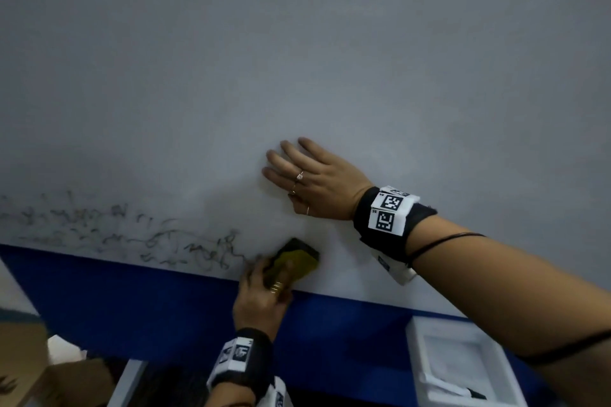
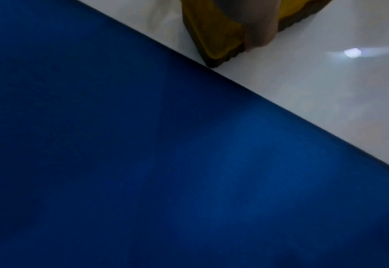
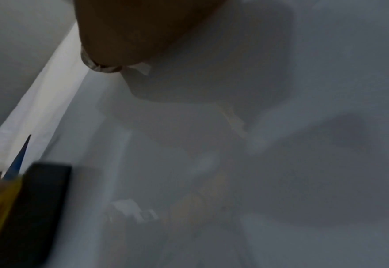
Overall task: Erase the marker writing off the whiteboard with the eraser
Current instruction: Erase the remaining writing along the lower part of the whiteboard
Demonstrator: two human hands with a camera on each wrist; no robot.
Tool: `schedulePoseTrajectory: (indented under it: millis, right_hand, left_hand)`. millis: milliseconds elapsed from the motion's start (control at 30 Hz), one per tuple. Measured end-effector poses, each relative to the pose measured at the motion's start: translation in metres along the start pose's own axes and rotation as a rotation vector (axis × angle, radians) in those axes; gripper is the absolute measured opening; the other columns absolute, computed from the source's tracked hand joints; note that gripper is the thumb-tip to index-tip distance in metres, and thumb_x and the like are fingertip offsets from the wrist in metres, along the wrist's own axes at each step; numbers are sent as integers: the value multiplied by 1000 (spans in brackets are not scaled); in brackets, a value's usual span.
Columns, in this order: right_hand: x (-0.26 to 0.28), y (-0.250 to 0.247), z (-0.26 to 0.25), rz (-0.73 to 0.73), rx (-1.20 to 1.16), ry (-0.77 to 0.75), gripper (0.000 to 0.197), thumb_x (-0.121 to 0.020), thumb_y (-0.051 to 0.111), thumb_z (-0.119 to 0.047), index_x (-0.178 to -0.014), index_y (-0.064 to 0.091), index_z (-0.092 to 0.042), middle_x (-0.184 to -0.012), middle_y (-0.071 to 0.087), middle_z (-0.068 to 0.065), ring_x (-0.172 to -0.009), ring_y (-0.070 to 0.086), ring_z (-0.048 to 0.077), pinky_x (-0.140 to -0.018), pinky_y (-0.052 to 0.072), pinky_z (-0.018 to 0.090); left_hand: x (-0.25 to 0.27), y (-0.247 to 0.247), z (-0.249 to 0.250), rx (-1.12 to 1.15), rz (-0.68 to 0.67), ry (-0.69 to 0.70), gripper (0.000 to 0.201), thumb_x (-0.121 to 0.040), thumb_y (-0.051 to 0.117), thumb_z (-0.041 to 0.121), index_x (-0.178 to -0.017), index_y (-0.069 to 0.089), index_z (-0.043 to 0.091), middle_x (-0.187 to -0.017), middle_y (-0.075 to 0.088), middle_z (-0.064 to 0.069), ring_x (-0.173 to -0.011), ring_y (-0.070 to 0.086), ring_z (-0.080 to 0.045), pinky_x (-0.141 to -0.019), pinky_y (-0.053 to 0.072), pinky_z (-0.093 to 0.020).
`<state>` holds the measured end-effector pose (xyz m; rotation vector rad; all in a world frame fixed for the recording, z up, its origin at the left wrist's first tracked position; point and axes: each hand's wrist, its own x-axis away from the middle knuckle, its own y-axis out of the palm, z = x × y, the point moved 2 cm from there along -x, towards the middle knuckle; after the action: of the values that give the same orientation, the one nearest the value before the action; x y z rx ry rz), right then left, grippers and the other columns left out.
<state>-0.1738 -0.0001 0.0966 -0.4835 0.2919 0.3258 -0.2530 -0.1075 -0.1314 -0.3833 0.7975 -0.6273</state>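
A grey-white whiteboard point(image 1: 297, 59) fills the head view, with a blue border point(image 1: 132, 301) along its lower edge. Smeared marker writing point(image 1: 115, 231) runs along the bottom left of the board. My left hand point(image 1: 261, 291) grips a yellow eraser with a dark felt face point(image 1: 297, 261), pressed on the board just right of the writing's end. The eraser point(image 2: 214, 30) touches the board by the blue border point(image 2: 143, 163) in the left wrist view, and the eraser point(image 3: 30, 204) shows at lower left of the right wrist view. My right hand point(image 1: 307, 178) lies flat on the board above the eraser, fingers straight.
A white foam tray point(image 1: 463, 363) with a marker in it sits below the board at the lower right. Brown cardboard point(image 1: 23, 360) lies at the lower left. The upper board shows only faint grey smudging.
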Motion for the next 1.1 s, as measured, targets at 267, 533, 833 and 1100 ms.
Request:
schedulePoseTrajectory:
  millis: [267,533,833,1100]
  right_hand:
    - [-2,2,-4,30,8,20,53,-77,54,-34,-125,59,-13,-129,57,11,-120,47,33,-105,31,47]
    - [-1,3,-4,95,-7,50,49,-80,54,-33,-125,59,-13,-129,57,11,-121,43,33,-104,31,47]
    - [-3,-2,-8,72,-10,95,47,-82,54,-31,-126,60,-16,-130,59,9,-123,45,31,-105,33,46]
    - [-5,-7,-14,36,17,115,45,-84,51,-32,-126,61,-18,-130,59,10,-122,46,31,-104,34,46]
  left_hand:
    - [-6,-23,-51,237,374,-546,58,-67,83,2,-120,61,-4,-124,49,-23,-107,53,-42,-90,48,-51]
    - [-2,3,21,347,153,-228,76,-57,87,8,-122,50,17,-115,53,-9,-101,50,-22,-78,49,-33]
    - [-21,-73,-98,59,158,-133,76,-59,86,3,-121,48,25,-117,50,-18,-103,46,-42,-67,54,-53]
    - [-13,-67,-53,173,153,162,115,-49,85,-7,-123,25,58,-109,38,-4,-92,54,-42,-58,55,-52]
